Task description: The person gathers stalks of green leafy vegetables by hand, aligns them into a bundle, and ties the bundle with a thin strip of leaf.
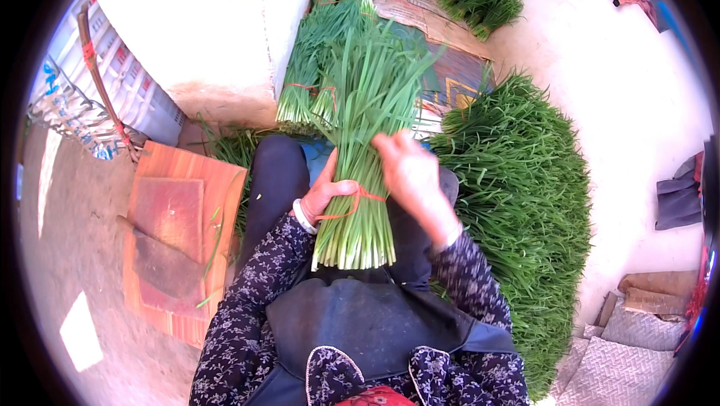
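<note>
My left hand [328, 194] is wrapped round a bundle of green garlic chives [360, 121], held upright over my lap with its pale cut ends toward me. A red tie [365, 193] goes round the lower stalks, and a loose end of it trails by my left thumb. Over the right side of the leaves, my right hand [411, 169] is a little blurred, its fingers curled and pinched together. Whether anything is between those fingertips is too smeared to make out.
A large heap of loose chives [517, 211] lies to my right. Tied bundles [300, 98] lie beyond my knees, beside a white block [202, 31]. At left, a wooden board [232, 173] carries a dark cleaver [166, 260]. Behind it stands a woven basket [82, 113].
</note>
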